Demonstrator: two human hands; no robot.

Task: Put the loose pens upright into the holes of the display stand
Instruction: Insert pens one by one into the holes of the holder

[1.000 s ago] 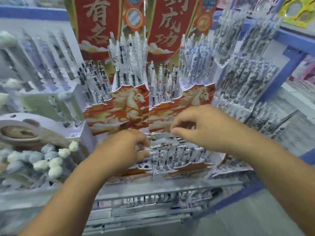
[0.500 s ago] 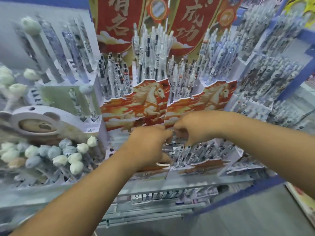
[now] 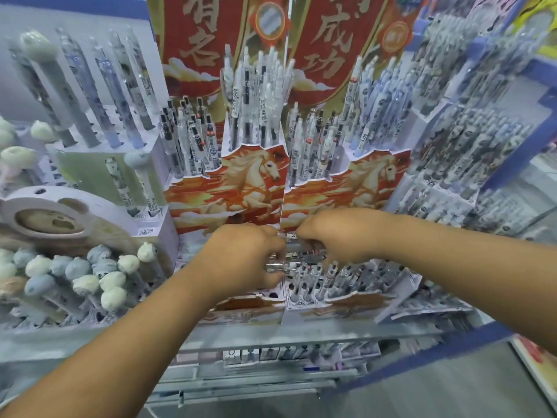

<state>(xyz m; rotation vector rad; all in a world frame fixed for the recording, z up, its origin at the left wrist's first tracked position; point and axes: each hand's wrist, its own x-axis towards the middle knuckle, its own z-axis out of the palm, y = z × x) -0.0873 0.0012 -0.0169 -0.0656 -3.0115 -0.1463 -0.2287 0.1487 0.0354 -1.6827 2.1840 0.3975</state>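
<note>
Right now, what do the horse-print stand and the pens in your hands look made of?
Horse-print stand: looks like printed cardboard, fairly matte, with cut, wavy edges. Pens bunched between the left hand and right hand: probably clear glossy plastic, with a see-through look; blur leaves it uncertain.

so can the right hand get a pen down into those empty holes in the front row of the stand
Probably yes. The right hand sits just above the empty holes, nothing covers them, though the left hand and the loose pens it holds crowd that spot.

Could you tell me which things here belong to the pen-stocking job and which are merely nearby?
In the job:
- left hand
- right hand
- loose pens held between them
- front stand holes

Just nearby:
- animal-topped pens
- bear-shaped display
- red banners
</note>
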